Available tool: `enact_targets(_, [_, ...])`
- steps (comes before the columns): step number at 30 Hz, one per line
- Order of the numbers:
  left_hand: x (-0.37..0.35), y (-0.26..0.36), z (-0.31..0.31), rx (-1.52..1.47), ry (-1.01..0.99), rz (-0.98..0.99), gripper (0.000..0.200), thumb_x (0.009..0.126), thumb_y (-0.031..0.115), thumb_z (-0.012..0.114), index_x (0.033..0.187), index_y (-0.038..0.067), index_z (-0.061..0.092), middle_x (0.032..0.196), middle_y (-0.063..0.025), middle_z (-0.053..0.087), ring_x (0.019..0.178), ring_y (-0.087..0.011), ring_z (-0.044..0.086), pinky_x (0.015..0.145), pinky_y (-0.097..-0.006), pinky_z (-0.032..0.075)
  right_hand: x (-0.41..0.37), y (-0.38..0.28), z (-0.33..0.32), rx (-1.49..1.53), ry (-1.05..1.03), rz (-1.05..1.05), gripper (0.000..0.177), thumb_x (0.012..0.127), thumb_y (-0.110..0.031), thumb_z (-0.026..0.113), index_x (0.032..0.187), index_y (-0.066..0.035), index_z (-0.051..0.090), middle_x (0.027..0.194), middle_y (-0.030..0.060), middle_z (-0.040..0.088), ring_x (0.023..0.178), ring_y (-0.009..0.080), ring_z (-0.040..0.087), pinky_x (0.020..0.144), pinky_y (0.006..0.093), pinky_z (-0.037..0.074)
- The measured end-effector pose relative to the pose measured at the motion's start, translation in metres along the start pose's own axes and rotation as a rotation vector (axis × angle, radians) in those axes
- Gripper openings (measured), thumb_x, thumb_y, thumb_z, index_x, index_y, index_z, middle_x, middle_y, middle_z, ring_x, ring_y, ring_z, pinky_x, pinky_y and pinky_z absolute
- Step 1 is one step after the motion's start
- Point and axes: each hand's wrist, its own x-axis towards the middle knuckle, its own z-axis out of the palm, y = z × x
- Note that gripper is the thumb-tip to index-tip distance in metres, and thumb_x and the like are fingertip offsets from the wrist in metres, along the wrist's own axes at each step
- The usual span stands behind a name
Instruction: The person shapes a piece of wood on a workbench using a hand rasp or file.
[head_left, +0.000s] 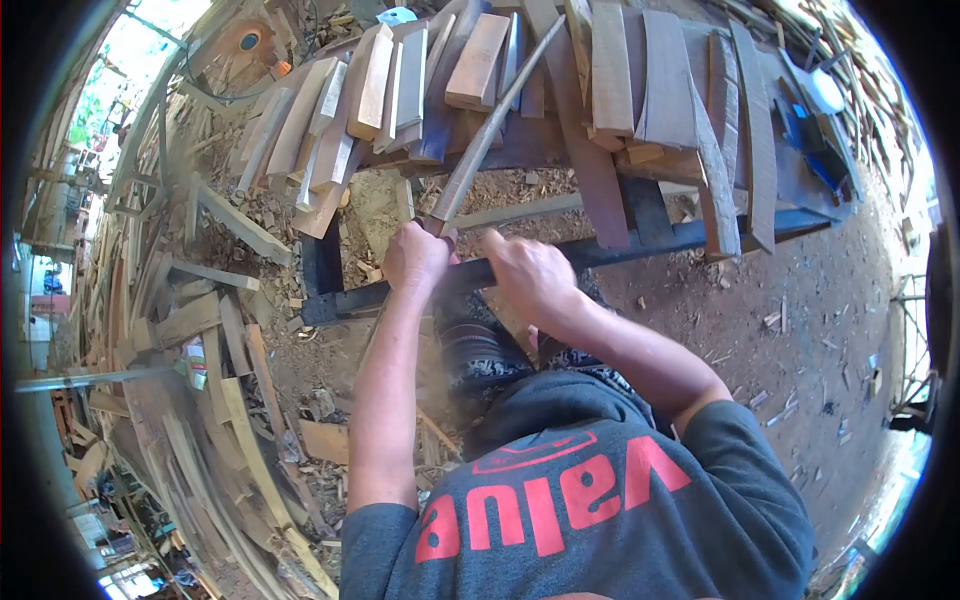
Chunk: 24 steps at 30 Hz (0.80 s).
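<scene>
My left hand [415, 262] is closed around the near end of a long, narrow wooden strip [490, 128]. The strip slants away up and to the right, over the stacked wood. Just right of it, my right hand [535, 275] is closed with curled fingers, near the dark front bar of the bench [590, 250]. Whatever its fingers hold, if anything, is hidden. Short wooden boards [478, 62] lie side by side on the bench beyond my hands, several jutting past its edge. A long brown board [600, 190] hangs over the front bar.
Offcuts and long wooden slats [240, 430] are heaped on the ground at left. Chips and shavings litter the dirt floor [790, 330] at right. A dark blue object [815, 150] sits at the bench's right end, by more piled wood [895, 110].
</scene>
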Motion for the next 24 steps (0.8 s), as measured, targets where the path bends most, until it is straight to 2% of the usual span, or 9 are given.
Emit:
enact_targets(3, [0.007,-0.008,0.007,-0.036,0.001,-0.006,0.033,0.078,0.037,0.069,0.089,0.005,0.07,0.079,-0.0117,0.072,0.085,-0.0287,0.069,0.078,-0.0398,0.053,-0.03,0.006,-0.024,-0.065,-0.088,0.027,0.007,0.084,-0.005,0.052,0.089,-0.001,0.05,0.074,0.0204,0.066,0.072,0.036,0.068,0.065,0.0453,0.055])
enact_targets(5, [0.011,-0.014,0.017,-0.023,0.052,0.02,0.034,0.078,0.037,0.069,0.089,0.005,0.07,0.087,-0.0166,0.071,0.088,-0.0321,0.069,0.08,-0.0427,0.053,-0.018,0.009,-0.007,-0.097,-0.097,0.047,0.008,0.082,-0.004,0.054,0.089,-0.001,0.05,0.073,0.0208,0.065,0.073,0.0369,0.068,0.065,0.0463,0.054])
enact_targets(6, [0.012,-0.013,0.015,-0.025,0.01,0.007,0.035,0.077,0.037,0.069,0.09,0.005,0.07,0.093,-0.0191,0.07,0.09,-0.0347,0.068,0.081,-0.0443,0.053,-0.004,0.006,-0.001,-0.063,-0.063,0.02,0.008,0.084,-0.005,0.052,0.09,-0.001,0.047,0.073,0.0225,0.064,0.072,0.0392,0.067,0.063,0.0483,0.053])
enact_targets(7, [0.01,-0.016,0.015,-0.036,0.014,-0.005,0.035,0.077,0.037,0.069,0.09,0.005,0.07,0.093,-0.0191,0.07,0.09,-0.0347,0.068,0.081,-0.0443,0.053,0.009,0.002,0.007,-0.027,-0.025,-0.007,0.008,0.085,-0.006,0.05,0.09,-0.002,0.045,0.072,0.0241,0.063,0.071,0.0414,0.066,0.062,0.0502,0.052])
enact_targets(11, [0.014,-0.022,0.02,-0.036,0.045,0.042,0.037,0.076,0.04,0.073,0.091,0.007,0.069,0.089,-0.0162,0.071,0.085,-0.032,0.069,0.077,-0.0426,0.053,0.023,-0.002,0.016,-0.059,0.042,-0.095,0.007,0.086,-0.007,0.05,0.09,-0.003,0.046,0.069,0.0216,0.062,0.068,0.041,0.065,0.06,0.0508,0.051])
enact_targets(15, [0.015,-0.022,0.021,-0.041,0.059,0.03,0.035,0.075,0.038,0.074,0.088,0.005,0.069,0.087,-0.0168,0.071,0.085,-0.0332,0.069,0.077,-0.0437,0.053,-0.026,0.012,-0.017,-0.125,-0.041,-0.018,0.007,0.09,-0.011,0.048,0.09,-0.004,0.046,0.067,0.0213,0.062,0.065,0.0407,0.064,0.059,0.0518,0.05])
enact_targets(19, [0.012,-0.023,0.023,-0.049,0.15,0.065,0.036,0.075,0.038,0.074,0.087,0.004,0.069,0.083,-0.0182,0.07,0.085,-0.0349,0.068,0.077,-0.044,0.053,0.002,-0.002,-0.002,-0.173,-0.082,0.004,0.006,0.086,-0.007,0.049,0.09,-0.002,0.047,0.072,0.0216,0.063,0.07,0.0397,0.066,0.06,0.0484,0.053])
enact_targets(21, [0.01,-0.02,0.015,-0.063,0.066,0.067,0.029,0.078,0.03,0.066,0.084,0.002,0.07,0.087,-0.0194,0.07,0.084,-0.0357,0.069,0.077,-0.0436,0.055,0.033,-0.009,0.021,-0.165,-0.001,-0.037,0.006,0.087,-0.007,0.047,0.091,-0.002,0.047,0.073,0.0221,0.064,0.071,0.0398,0.067,0.06,0.0482,0.053])
enact_targets(24, [0.008,-0.021,0.015,-0.076,0.102,0.081,0.025,0.078,0.026,0.066,0.083,0.002,0.07,0.085,-0.0193,0.07,0.082,-0.035,0.069,0.076,-0.0427,0.056,0.016,-0.007,0.008,-0.155,-0.02,-0.049,0.005,0.087,-0.007,0.047,0.09,-0.003,0.047,0.073,0.0226,0.064,0.071,0.0395,0.067,0.062,0.0483,0.053])
